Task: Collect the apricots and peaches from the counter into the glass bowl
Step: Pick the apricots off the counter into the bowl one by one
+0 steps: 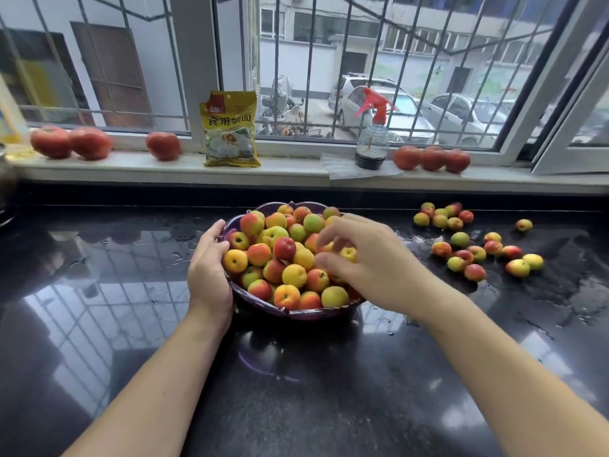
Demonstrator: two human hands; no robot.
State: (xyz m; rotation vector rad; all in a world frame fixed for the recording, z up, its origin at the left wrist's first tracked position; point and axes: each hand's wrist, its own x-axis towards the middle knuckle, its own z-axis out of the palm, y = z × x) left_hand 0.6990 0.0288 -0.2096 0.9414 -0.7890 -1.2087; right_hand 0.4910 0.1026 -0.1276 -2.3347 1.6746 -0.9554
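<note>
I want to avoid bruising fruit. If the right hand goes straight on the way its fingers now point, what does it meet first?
Probably the fruit heap in the bowl: the right hand points down-left into it, fingertips apparently touching already.

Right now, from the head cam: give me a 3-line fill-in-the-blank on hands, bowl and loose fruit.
1. The left hand rests against the bowl's ____ rim.
2. The loose fruit still on the counter lies to the ____ of the bowl.
3. The right hand is over the ____.

Missing words: left; right; bowl
</note>
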